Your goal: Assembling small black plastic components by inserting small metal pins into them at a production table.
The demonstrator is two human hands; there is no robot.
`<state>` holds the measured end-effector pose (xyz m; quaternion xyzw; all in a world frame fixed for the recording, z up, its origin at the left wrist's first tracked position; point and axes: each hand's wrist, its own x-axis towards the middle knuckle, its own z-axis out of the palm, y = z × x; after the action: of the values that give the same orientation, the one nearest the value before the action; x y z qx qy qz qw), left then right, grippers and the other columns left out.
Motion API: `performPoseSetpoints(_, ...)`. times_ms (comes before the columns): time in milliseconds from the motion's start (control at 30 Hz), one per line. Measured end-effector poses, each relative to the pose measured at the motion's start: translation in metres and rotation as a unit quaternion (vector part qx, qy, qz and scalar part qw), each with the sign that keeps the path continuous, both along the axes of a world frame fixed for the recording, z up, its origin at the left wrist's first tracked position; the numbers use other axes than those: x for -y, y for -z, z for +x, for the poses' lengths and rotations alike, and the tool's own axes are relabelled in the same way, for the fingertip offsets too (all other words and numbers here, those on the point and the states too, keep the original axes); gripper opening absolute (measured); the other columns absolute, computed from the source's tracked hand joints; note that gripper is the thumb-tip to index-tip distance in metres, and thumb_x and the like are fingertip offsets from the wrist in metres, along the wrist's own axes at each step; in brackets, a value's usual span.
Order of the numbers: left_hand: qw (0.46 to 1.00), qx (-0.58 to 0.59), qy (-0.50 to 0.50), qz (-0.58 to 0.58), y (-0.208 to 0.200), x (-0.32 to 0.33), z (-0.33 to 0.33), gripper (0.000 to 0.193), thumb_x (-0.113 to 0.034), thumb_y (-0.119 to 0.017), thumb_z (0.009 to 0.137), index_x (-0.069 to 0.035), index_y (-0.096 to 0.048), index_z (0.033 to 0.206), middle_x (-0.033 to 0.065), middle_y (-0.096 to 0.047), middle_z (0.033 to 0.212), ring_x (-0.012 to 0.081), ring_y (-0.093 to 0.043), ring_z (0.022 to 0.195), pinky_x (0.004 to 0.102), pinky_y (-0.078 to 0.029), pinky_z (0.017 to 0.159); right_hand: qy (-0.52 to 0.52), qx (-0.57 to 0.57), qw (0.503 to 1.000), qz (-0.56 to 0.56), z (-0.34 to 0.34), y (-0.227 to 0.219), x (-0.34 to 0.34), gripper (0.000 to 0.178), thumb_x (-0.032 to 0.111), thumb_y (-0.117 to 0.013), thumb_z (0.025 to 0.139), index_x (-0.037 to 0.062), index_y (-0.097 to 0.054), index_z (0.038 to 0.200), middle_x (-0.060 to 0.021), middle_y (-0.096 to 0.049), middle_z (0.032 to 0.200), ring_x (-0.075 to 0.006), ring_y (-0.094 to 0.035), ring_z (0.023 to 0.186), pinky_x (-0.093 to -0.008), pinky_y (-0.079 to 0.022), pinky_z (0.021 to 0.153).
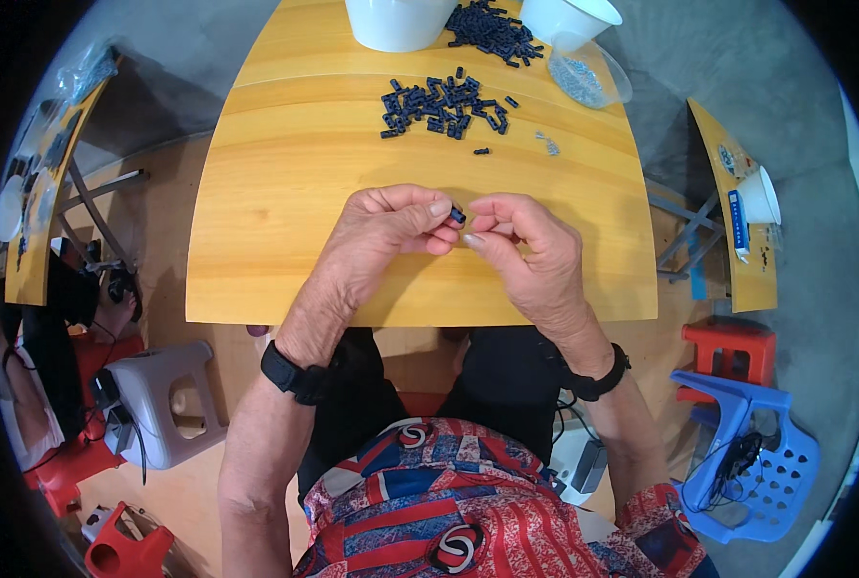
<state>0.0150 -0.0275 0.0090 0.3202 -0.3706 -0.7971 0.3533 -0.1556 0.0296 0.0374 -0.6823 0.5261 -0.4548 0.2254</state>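
My left hand (391,226) pinches a small black cylindrical plastic piece (457,216) between thumb and fingers, above the near part of the wooden table. Close beside it on the right, my right hand (531,241) has its thumb and forefinger curled toward the black piece. Whatever lies between those right fingertips is too small to make out. Beyond the hands, a loose pile of similar black pieces (439,104) lies on the table, with one single black piece (481,151) nearer to me. A few tiny silvery parts (548,144) lie to its right.
At the table's (266,193) far side stand a white tub (398,24), a denser heap of black pieces (495,34), another white tub (572,14) and a clear lid (588,75) holding many tiny silvery parts. Stools (738,462) stand on the floor. A person sits at the left.
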Motion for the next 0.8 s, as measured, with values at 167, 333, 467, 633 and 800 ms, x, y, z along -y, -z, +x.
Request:
performPoseSetpoints(167, 1.0, -0.014, 0.004, -0.007, 0.003, -0.002, 0.002, 0.018, -0.014, -0.062, 0.086, 0.002, -0.066, 0.094, 0.0096, -0.067, 0.083, 0.0138, -0.064, 0.075, 0.0249, -0.054, 0.071, 0.018, -0.016, 1.0, -0.013, 0.014, -0.004, 0.003, 0.016, -0.002, -0.065, 0.073, 0.0022, -0.059, 0.086, -0.0092, -0.06, 0.075, -0.0184, -0.063, 0.068, -0.0277, -0.05, 0.058)
performPoseSetpoints(333, 0.999, -0.024, 0.033, -0.034, 0.0, -0.004, 0.006, 0.019, -0.014, -0.061, 0.087, 0.002, -0.065, 0.096, 0.0088, -0.067, 0.085, 0.013, -0.064, 0.076, 0.0242, -0.053, 0.072, 0.018, -0.067, 0.995, -0.072, 0.015, -0.005, 0.004, 0.014, -0.002, -0.065, 0.072, 0.0025, -0.059, 0.085, -0.0095, -0.06, 0.075, -0.0215, -0.062, 0.066, -0.029, -0.05, 0.056)
performPoseSetpoints(467, 0.999, -0.004, 0.018, -0.05, 0.001, -0.01, 0.005, 0.018, -0.012, -0.061, 0.086, 0.002, -0.065, 0.098, 0.0087, -0.067, 0.088, 0.0126, -0.063, 0.077, 0.0239, -0.052, 0.073, 0.017, -0.104, 0.99, -0.097, 0.014, -0.005, 0.003, 0.014, 0.0, -0.066, 0.071, 0.0026, -0.06, 0.084, -0.0092, -0.058, 0.073, -0.0228, -0.061, 0.063, -0.03, -0.049, 0.054)
performPoseSetpoints(633, 0.996, -0.008, 0.003, -0.084, 0.003, -0.013, 0.006, 0.018, -0.006, -0.061, 0.085, 0.002, -0.063, 0.101, 0.0092, -0.066, 0.091, 0.0127, -0.063, 0.076, 0.0235, -0.052, 0.072, 0.013, -0.149, 0.982, -0.119, 0.012, -0.006, 0.0, 0.016, 0.002, -0.068, 0.07, 0.0042, -0.061, 0.085, -0.0082, -0.057, 0.073, -0.0226, -0.06, 0.063, -0.0306, -0.048, 0.053)
performPoseSetpoints(800, 0.996, -0.01, 0.021, -0.087, 0.005, -0.011, 0.007, 0.017, -0.007, -0.061, 0.086, 0.002, -0.064, 0.1, 0.0097, -0.067, 0.088, 0.0125, -0.063, 0.073, 0.0235, -0.052, 0.071, -0.001, -0.175, 0.97, -0.167, 0.008, -0.003, 0.0, 0.019, 0.005, -0.07, 0.068, 0.0055, -0.063, 0.086, -0.0069, -0.055, 0.074, -0.0222, -0.059, 0.061, -0.0311, -0.048, 0.052)
